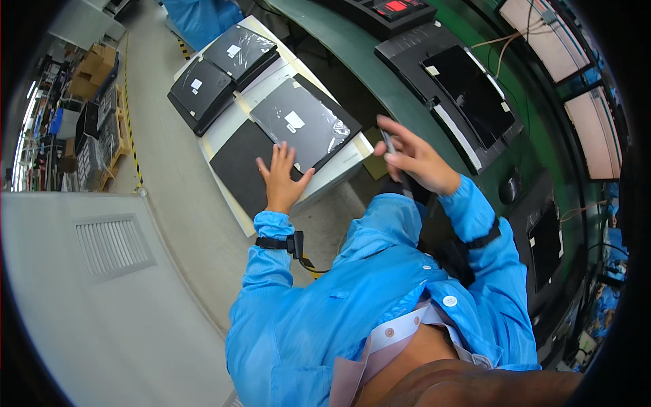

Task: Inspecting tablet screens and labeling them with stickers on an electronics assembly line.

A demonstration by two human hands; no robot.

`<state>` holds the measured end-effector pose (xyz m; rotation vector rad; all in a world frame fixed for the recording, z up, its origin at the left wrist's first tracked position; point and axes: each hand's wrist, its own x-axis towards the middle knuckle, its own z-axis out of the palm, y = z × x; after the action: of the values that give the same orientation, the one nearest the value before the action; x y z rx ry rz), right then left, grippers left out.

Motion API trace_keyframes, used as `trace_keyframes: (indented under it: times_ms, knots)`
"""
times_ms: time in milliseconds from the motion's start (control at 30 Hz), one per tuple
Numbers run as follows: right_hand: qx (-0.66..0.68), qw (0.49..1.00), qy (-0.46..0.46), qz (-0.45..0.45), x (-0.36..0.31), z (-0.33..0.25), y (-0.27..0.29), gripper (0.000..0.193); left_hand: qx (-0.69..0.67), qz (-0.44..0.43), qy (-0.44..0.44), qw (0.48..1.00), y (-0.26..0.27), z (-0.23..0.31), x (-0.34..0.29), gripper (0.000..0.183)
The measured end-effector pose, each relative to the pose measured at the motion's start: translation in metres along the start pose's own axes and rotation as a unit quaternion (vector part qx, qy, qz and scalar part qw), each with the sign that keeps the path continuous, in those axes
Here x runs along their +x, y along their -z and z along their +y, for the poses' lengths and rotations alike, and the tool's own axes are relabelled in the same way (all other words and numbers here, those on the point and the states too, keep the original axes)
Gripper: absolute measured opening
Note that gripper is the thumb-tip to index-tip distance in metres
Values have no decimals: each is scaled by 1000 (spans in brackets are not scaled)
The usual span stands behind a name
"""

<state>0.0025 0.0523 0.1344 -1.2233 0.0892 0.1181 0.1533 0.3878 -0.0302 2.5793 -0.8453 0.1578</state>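
My left hand [281, 178] lies with fingers spread on a matte black sheet [241, 163] at the near left of a white cart top. Its fingertips reach the edge of a film-wrapped dark flat panel [288, 119] with a white label. My right hand [422, 161] is raised off the cart's right corner. Its thumb and fingers close around a slim grey pen-like tool [388, 142], whose exact kind is not clear. Farther back on the cart lie two more film-wrapped dark flat panels, one on the left [198, 91] and one on the right [237, 51].
A green workbench [332, 47] runs along the right, bearing a dark device with a black screen [471, 95] and a mouse [510, 186]. A grey cabinet with a vent [115, 244] stands at left. Someone in blue clothing [200, 20] is beyond the cart. Pallets [112, 142] stand far left.
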Motion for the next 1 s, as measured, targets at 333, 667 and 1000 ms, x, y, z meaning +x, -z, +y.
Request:
trace_keyframes:
  times_ms: [333,667,1000]
  knots:
    - [-303,935,144,118,178,72,-35,18,-16,32,79,996,6,16,8,114]
    - [-402,886,181,143,209,96,-30,28,-32,31,92,995,4,13,9,116]
    - [-236,961,95,107,223,137,-74,27,-48,30,95,994,7,14,11,113]
